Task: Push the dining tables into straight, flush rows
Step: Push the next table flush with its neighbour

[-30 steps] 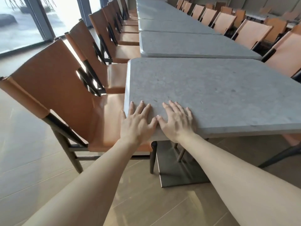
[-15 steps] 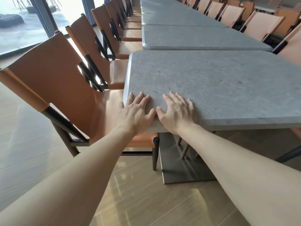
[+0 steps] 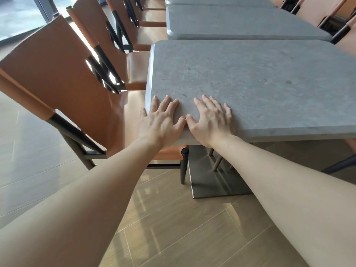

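Observation:
The nearest grey stone-topped dining table [image 3: 260,78] fills the middle of the view. My left hand [image 3: 160,122] lies flat on its near left corner, fingers straight and spread, little finger over the side edge. My right hand [image 3: 211,120] presses flat beside it on the near edge, thumbs almost touching. The second grey table [image 3: 240,22] stands right behind, its near edge meeting the first table's far edge and its left edge set a little to the right. More tabletops run on beyond it.
Orange leather chairs [image 3: 63,74] with dark frames line the left side, seats tucked under the tables; more chairs [image 3: 316,10] stand at the right. The table's dark metal base plate [image 3: 210,182] rests on the wood-look floor [image 3: 173,228]. A window wall is far left.
The gap between the near table and the one behind it has closed. The view has come closer and tilted down. Both hands stay flat on the same corner.

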The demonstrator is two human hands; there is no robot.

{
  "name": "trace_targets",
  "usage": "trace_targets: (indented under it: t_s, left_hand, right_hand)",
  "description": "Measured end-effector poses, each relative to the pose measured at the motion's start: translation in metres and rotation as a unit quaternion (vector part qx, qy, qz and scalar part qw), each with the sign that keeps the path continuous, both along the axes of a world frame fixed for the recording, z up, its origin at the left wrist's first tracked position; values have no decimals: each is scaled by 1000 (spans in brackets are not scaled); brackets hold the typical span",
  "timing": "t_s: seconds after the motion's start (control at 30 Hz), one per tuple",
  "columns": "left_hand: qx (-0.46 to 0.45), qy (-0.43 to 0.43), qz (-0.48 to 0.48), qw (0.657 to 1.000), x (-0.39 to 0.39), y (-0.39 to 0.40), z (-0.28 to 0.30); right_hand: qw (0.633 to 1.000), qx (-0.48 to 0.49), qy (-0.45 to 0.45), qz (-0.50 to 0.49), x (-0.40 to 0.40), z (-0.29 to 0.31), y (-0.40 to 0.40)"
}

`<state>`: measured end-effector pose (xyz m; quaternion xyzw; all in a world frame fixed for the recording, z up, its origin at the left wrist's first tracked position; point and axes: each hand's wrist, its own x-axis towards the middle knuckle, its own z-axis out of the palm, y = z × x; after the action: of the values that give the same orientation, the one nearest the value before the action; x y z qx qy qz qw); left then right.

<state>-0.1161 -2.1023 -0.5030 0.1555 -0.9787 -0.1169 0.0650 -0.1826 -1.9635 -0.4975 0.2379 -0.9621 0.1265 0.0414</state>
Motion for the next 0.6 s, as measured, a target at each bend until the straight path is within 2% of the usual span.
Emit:
trace_targets:
  t_s: [0.17,0.27,0.33,0.43,0.53,0.6]
  left_hand:
    - [29,-56,-14,998,-2,2,7]
    - [-20,-86,-68,994,-7,-18,24]
    - [-35,-122,-104,986,-23,-33,50]
    - [7,-248,-117,962,-46,-39,85]
    - [28,-327,-131,936,-36,-25,108]
    - [81,-303,-142,939,-24,-12,129]
  right_hand:
    - [999,8,-38,-10,3,7,1]
    - [995,46,-93,-12,-1,29,-4]
    - [983,68,-168,-23,-12,57,-13]
    - [949,72,-303,-54,-21,93,-20]
    - [919,19,-383,-91,-9,118,-9]
    - [908,-62,-398,-116,0,143,5]
